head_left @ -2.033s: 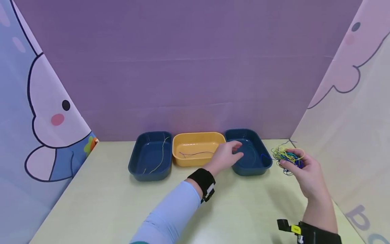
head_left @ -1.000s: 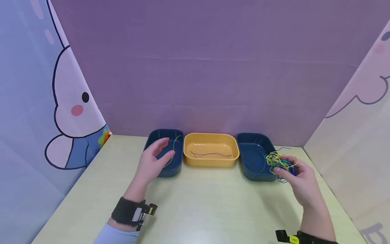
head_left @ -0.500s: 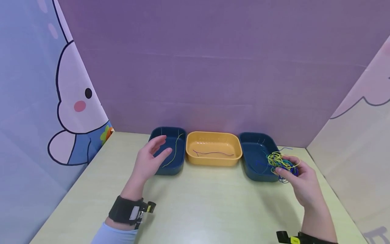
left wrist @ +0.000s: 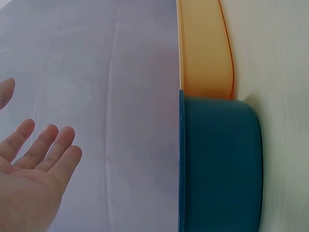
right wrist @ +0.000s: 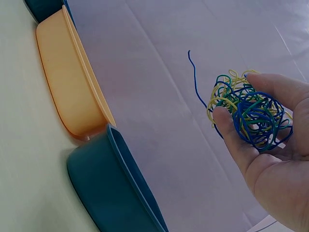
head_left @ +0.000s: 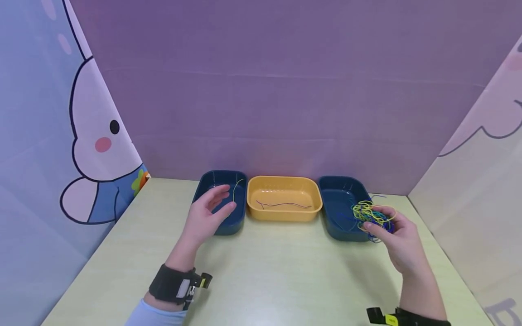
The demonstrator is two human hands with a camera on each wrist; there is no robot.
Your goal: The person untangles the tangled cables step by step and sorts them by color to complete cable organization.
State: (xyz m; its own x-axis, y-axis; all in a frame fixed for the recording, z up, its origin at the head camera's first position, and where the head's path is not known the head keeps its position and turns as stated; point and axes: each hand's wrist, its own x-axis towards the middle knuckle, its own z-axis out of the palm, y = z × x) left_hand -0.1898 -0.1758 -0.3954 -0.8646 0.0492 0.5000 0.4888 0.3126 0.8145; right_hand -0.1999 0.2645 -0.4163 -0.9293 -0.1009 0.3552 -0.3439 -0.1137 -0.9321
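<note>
My left hand [head_left: 204, 217] hovers over the left dark blue tray [head_left: 234, 228], fingers apart and loosely bent, nothing in them. A yellow strand [head_left: 234, 192] lies in that tray, partly hidden by the hand. At the right tray's edge, my right hand [head_left: 403, 242] holds a tangled bundle of thin cords [head_left: 369, 215] between thumb and fingers. Yellow, blue and green loops show in the right wrist view, where one blue end [right wrist: 195, 79] sticks out. Blue and teal strands lie in the right dark blue tray [head_left: 346, 235], which the bundle overlaps in the head view.
A yellow tray [head_left: 285, 216] stands between the two blue ones, with a thin dark strand [head_left: 285, 203] inside. All three line the back of the pale table [head_left: 277, 271], against a purple backdrop [head_left: 277, 99]. Printed cartoon panels rise on both sides.
Over two seconds, my left hand has moved from between the yellow and right trays to the left tray. The bundle has come slightly left, over the right tray's edge. Lately both hands stay nearly still.
</note>
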